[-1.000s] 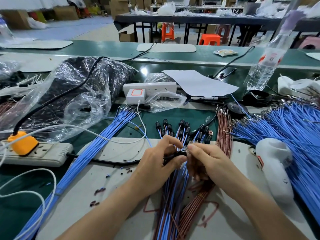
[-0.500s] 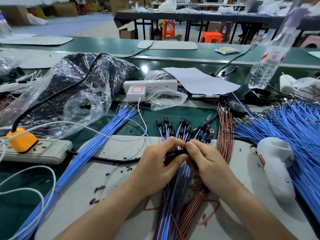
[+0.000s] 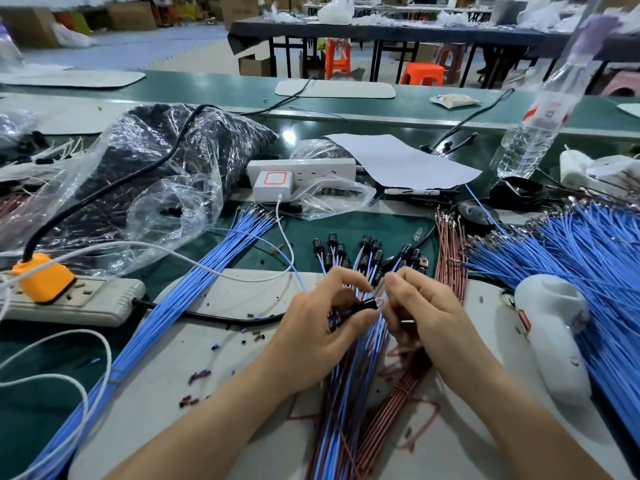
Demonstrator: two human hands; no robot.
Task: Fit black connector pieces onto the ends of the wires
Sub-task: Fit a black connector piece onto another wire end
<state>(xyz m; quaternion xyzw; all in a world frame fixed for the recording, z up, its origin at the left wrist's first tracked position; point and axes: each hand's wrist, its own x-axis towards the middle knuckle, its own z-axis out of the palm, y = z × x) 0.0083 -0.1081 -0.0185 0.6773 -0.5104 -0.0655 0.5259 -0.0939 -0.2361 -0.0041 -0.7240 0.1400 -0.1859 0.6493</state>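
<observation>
Both hands meet over the grey mat at the middle of the bench. The left hand pinches a black connector piece between thumb and fingers, with wires trailing back under the palm. The right hand closes its thumb and forefinger on something small and clear at the connector's open end; what it is cannot be made out. Beneath the hands lies a bundle of blue and brown wires, and just beyond the fingertips fan out the finished wires already capped with black connectors, which crowd the space right behind the work. A tied bundle of brown wires lies just right of these, and a great spread of blue wires fills the right side, with a white handheld tool resting against it near the right wrist. To the left a long sheaf of blue wires runs diagonally across the mat's corner, crossing a black cable from the grey power strip with its orange plug. Farther back sit a clear plastic bag of dark parts, a white power strip, a sheet of paper and a water bottle. Small dark scraps dot the mat.
</observation>
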